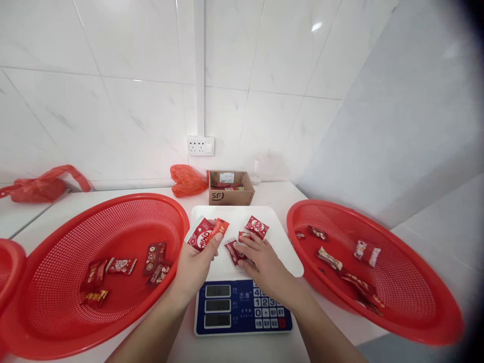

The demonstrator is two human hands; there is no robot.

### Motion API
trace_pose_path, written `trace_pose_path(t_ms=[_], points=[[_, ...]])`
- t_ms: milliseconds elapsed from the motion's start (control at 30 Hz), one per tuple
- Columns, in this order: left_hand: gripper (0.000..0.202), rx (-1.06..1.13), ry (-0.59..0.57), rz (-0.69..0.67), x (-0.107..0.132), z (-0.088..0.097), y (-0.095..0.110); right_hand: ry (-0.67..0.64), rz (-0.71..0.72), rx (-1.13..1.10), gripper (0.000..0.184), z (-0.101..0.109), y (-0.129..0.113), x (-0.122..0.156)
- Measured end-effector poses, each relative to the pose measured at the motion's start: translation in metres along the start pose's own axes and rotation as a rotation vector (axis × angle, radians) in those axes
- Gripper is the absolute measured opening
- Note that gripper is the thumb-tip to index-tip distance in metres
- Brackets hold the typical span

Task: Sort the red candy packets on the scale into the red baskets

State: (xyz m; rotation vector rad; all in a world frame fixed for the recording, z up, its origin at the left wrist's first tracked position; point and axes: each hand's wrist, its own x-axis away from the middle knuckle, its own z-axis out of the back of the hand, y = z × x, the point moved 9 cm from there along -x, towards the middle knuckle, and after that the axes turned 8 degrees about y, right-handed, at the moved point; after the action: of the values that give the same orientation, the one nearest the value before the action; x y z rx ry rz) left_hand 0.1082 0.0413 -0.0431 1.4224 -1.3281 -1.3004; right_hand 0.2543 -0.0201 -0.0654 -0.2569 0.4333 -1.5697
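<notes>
My left hand (198, 262) is closed around a few wrapped snacks above the left part of a white weighing scale platform (223, 269). Among them are a red snack packet (200, 234) with white print and a narrow orange-red packet (220, 228) under my thumb. On the platform, my right hand (260, 257) has its fingers curled over a dark red snack packet (232, 252) with a white-dotted edge. Another red packet shows partly behind those fingers. Beyond them lies a square red packet (257, 227), apart from both hands.
Red plastic baskets stand either side: the left basket (49, 302) and right basket (419, 282) hold several snacks. The scale's blue keypad panel (244, 322) faces me. Behind are an open cardboard box (230, 197), a red plastic bag (187, 180) and a wall socket (200, 146).
</notes>
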Motion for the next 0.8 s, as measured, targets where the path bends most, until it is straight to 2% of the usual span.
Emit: trace_pose_path(t_ms=[100,200,300,367,467,600,800], points=[[0.025,0.015,0.011,-0.009,0.0,0.004,0.001,0.01,0.045,0.031,0.042,-0.001,-0.013,-0.008],[0.024,0.062,-0.001,-0.027,0.0,0.005,0.004,-0.008,0.177,0.048,0.047,-0.011,-0.037,-0.019],[0.023,0.1,-0.031,-0.025,0.002,0.003,0.008,-0.041,0.285,0.045,0.038,-0.024,-0.056,-0.03],[0.023,0.094,-0.047,-0.027,0.002,0.002,0.009,-0.04,0.284,0.044,0.033,-0.028,-0.058,-0.036],[0.022,0.058,-0.028,-0.044,0.001,0.005,0.009,-0.01,0.233,0.044,0.033,-0.023,-0.047,-0.041],[0.027,0.026,-0.024,-0.011,-0.001,0.007,0.002,0.03,0.143,0.037,0.041,-0.005,-0.017,-0.036],[0.034,-0.058,-0.15,0.043,0.001,-0.008,0.001,0.131,-0.04,0.033,0.049,0.017,0.041,-0.015]])
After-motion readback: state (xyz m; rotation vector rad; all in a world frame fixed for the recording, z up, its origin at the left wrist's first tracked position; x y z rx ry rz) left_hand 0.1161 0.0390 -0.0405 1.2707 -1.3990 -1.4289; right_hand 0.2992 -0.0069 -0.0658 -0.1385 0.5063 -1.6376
